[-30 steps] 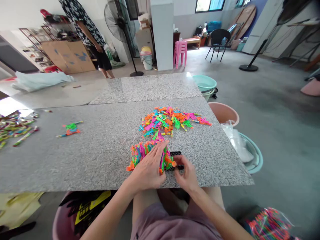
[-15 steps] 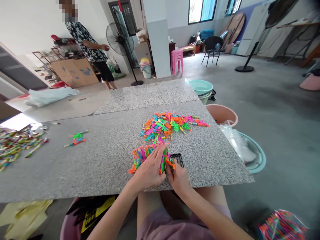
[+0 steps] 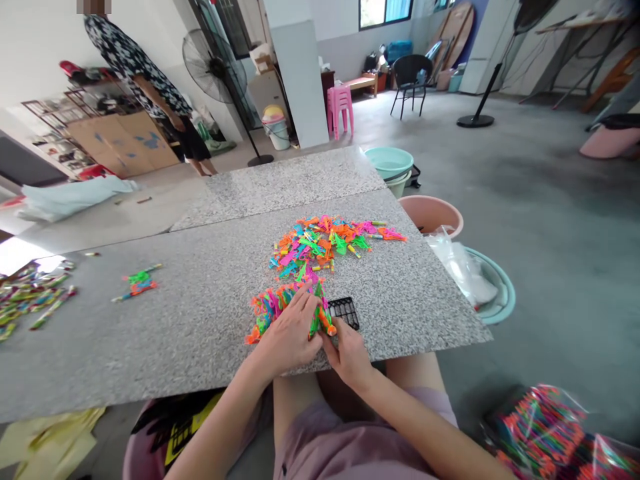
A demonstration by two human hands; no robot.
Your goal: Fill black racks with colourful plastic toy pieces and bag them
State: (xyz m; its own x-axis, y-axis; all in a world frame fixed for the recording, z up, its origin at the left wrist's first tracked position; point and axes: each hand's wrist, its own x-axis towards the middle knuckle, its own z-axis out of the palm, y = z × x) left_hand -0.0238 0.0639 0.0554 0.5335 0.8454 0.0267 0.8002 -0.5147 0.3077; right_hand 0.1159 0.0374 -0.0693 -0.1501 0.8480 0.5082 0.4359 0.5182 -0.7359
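A packed row of small bright plastic toy pieces point(image 3: 267, 308) stands on the granite table near its front edge, held in a black grid tray point(image 3: 345, 311) whose bare right end shows. My left hand point(image 3: 289, 332) lies across the row's right part, fingers stretched forward over the pieces. At the right end of the row, my right hand point(image 3: 351, 352) has thumb and fingers closed around an orange plastic piece point(image 3: 329, 329); its exact shape is partly hidden. Just behind the row lies a loose pile of similar pieces point(image 3: 330, 241), some with printed tubes.
Farther left lie a few loose pieces point(image 3: 140, 283) and a heap of printed tubes point(image 3: 33, 293). Basins, among them a pink basin point(image 3: 435, 208), stand beyond the table's right edge. Bags of toys point(image 3: 545, 427) sit on the floor at right. A person point(image 3: 145, 80) stands beyond the table.
My view has shifted a little, moving the table leftward and up in the picture. The orange piece now sits closer against the row's end. The person's raised arm has come down.
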